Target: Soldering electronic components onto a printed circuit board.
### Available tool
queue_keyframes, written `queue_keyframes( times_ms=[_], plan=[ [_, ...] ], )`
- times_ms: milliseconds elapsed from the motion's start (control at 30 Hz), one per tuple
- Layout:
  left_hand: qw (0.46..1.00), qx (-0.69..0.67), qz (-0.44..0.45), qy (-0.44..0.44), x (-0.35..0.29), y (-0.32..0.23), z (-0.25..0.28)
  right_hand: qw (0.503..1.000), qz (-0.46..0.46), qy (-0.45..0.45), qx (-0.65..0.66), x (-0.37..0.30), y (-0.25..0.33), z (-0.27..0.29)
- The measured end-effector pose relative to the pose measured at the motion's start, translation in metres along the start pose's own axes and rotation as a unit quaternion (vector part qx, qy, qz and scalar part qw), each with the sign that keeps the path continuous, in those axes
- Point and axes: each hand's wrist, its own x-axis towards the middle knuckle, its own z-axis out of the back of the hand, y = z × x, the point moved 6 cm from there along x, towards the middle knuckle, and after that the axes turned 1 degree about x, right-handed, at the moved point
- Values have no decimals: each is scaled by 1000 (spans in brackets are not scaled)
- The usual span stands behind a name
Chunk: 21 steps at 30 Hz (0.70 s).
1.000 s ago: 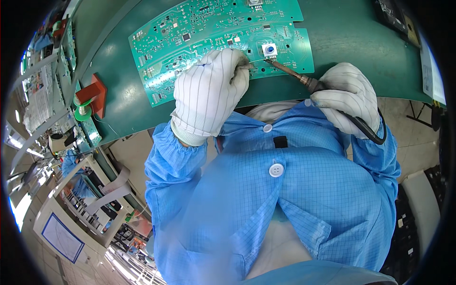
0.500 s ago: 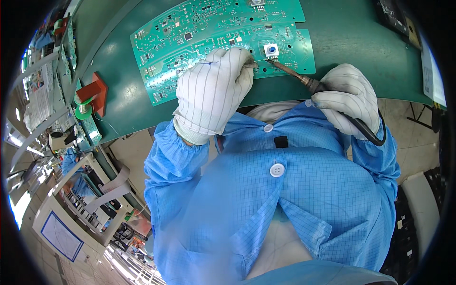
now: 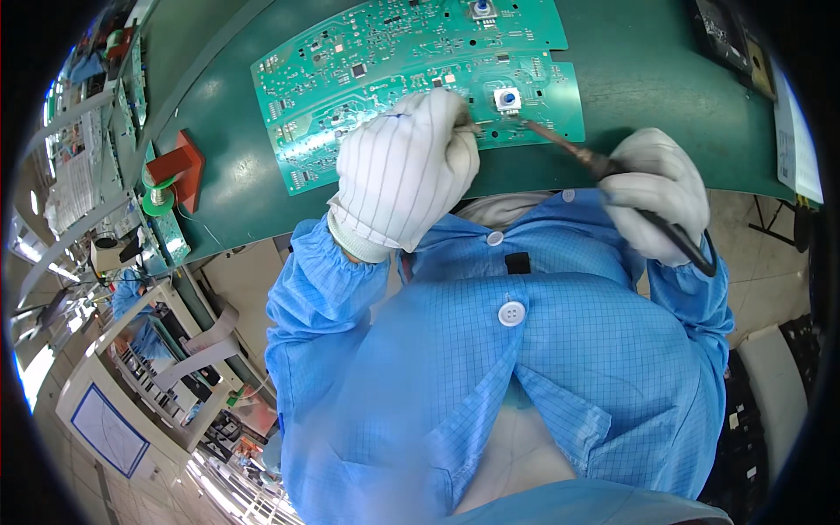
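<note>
A green circuit board (image 3: 324, 101) with small chips lies on the bench. My left hand (image 3: 404, 171), in a white striped glove, rests over its near edge. Its fingers are pinched together on a thin strand of solder wire (image 3: 473, 129), mostly hidden by the glove. To the right, my gloved right hand (image 3: 661, 197), slightly blurred, grips a soldering iron (image 3: 604, 164). The iron's tip points left, near the board's front edge, just off a white square switch (image 3: 507, 101) with a blue centre. A similar switch (image 3: 481, 10) sits farther back on the board.
A green-rimmed wire spool (image 3: 158, 199) on a red-brown stand (image 3: 185, 169) stands at the left of the green bench (image 3: 647, 79). Dark equipment (image 3: 726, 39) occupies the far right corner. The iron's black cable (image 3: 707, 258) loops by my right wrist.
The soldering iron has drawn back right, its tip coming away from the switch's pins. My left hand has shifted slightly right. The board appears a little lower and farther right in view.
</note>
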Motion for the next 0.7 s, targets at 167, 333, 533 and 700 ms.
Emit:
queue_keyframes(
  times_ms=[167, 333, 533, 700],
  plan=[
    [998, -34, -43, 1, 10, -17, -9, 966, -187, -163, -75, -24, -11, 47],
    [992, -25, -103, -73, 21, -38, -20, 859, -139, -213, -445, -42, -24, 96],
    [991, -101, -36, -83, 18, -30, -1, 856, -114, -192, -466, -54, -46, 112],
    [828, -467, 309, -31, -8, 25, 38, 817, -95, -148, -549, -57, -49, 109]
  ],
)
